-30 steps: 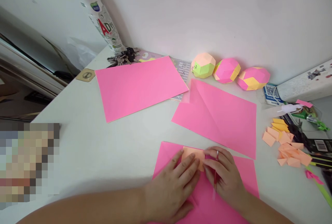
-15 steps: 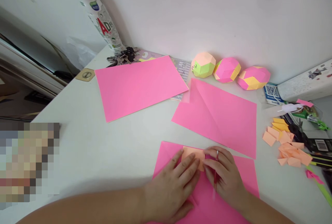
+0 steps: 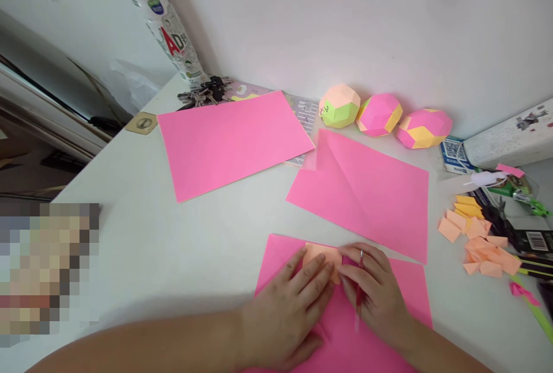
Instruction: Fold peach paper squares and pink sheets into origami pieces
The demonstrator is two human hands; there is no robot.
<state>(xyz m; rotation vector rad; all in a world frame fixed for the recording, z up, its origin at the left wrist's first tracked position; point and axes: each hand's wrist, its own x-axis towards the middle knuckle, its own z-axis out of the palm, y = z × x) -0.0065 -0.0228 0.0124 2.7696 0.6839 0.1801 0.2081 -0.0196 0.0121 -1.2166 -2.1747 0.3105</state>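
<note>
My left hand (image 3: 287, 312) lies with its fingers spread flat over a small peach paper piece (image 3: 311, 250). That piece rests at the far edge of a pink paper sheet (image 3: 412, 295). Beside it, my right hand (image 3: 382, 289) is closed around a thin red pen (image 3: 358, 298), its clear end pointing down toward me. The pen's tip is hidden behind the fingers. My right fingertips are at the right edge of the peach piece. Another pink sheet (image 3: 384, 200), with a diagonal crease, lies just beyond my hands.
A stack of pink paper (image 3: 233, 145) lies at the back left, near keys (image 3: 205, 94) and a white bottle (image 3: 168, 30). Three faceted paper balls (image 3: 379, 115) stand along the wall. Folded peach pieces (image 3: 490, 255), scissors (image 3: 499, 217) and a white box (image 3: 514, 137) are at the right.
Both hands stay in nearly the same place over the peach piece. Only a very slight shift of the whole view shows.
</note>
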